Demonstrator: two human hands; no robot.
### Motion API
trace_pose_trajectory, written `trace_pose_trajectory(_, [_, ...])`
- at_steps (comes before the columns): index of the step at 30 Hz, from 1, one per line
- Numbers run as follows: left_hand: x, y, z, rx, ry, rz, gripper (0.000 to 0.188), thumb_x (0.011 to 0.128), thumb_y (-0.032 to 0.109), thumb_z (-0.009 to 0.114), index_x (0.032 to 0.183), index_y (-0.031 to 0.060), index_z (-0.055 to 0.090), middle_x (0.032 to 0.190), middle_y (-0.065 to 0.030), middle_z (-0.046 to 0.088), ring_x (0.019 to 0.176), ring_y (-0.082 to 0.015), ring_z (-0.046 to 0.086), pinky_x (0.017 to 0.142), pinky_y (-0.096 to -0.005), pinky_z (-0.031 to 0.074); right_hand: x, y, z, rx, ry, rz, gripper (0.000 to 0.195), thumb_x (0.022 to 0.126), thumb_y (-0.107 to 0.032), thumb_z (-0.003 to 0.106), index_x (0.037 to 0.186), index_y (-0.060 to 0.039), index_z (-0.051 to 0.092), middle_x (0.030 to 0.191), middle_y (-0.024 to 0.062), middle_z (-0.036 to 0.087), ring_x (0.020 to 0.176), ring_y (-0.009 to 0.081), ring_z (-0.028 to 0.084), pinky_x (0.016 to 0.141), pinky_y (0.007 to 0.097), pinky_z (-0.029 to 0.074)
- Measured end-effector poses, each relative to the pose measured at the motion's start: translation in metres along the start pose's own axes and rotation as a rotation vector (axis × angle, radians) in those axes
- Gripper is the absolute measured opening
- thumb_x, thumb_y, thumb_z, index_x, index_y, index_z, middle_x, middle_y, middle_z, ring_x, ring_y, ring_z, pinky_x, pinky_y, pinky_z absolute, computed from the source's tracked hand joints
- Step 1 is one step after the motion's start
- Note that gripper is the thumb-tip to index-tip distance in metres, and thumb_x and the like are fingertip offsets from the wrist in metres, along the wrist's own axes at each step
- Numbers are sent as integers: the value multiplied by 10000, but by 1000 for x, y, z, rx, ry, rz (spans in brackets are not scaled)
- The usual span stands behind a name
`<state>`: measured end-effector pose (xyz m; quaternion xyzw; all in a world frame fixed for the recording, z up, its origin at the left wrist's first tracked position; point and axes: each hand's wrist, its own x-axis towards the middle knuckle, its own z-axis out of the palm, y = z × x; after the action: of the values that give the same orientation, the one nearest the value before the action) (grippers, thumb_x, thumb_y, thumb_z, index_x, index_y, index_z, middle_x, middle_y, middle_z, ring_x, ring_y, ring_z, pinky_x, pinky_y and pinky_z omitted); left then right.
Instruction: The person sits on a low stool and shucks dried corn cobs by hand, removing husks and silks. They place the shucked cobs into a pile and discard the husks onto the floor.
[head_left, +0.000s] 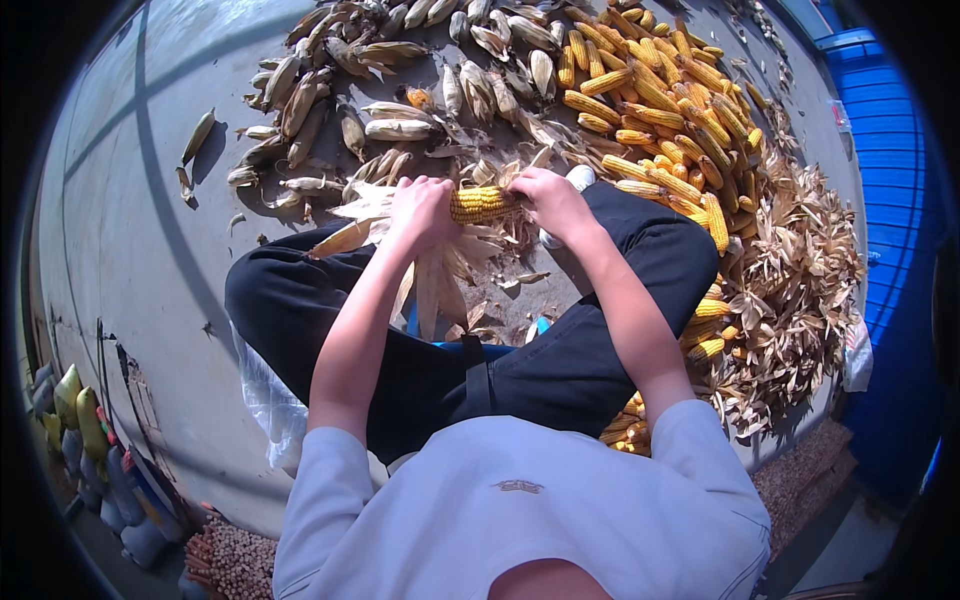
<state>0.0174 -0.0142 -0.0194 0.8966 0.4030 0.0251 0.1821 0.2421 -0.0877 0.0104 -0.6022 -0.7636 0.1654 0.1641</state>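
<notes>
Between my two hands lies a corn cob (480, 205) with bare yellow kernels, level above the ground in front of my knees. My left hand (422, 210) grips its left end, where dry husk leaves (429, 289) peel back and hang down. At the cob's right end, my right hand (551, 196) has its fingers bent around the tip and some pale husk. The fingertips of that hand are partly hidden. Below the cob, loose husk scraps (521, 280) lie on the ground between my legs.
Unhusked ears (397, 130) are scattered ahead and to the left. Husked yellow cobs (660, 105) form a heap ahead on the right. Beside it rises a pile of dry husks (795, 300), near a blue corrugated metal surface (889, 187). A white plastic sack (274, 405) lies by my left knee.
</notes>
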Motion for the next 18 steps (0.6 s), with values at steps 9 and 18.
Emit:
trace_pose_trajectory(9, [-2,4,4,66,-30,2,408,581,307,775,890,80,639,908,-86,666,945,-258,611,864,-391,425,2,2,-17,546,-16,271,261,795,63,608,1018,-18,718,926,87,729,835,106,672,762,243,530])
trace_pose_trajectory(18, [-1,3,7,71,-106,-11,400,609,340,761,871,54,659,858,-117,683,905,-281,641,839,-406,464,3,28,-34,1493,315,210,179,856,0,688,1034,17,670,965,87,697,879,159,673,806,303,574])
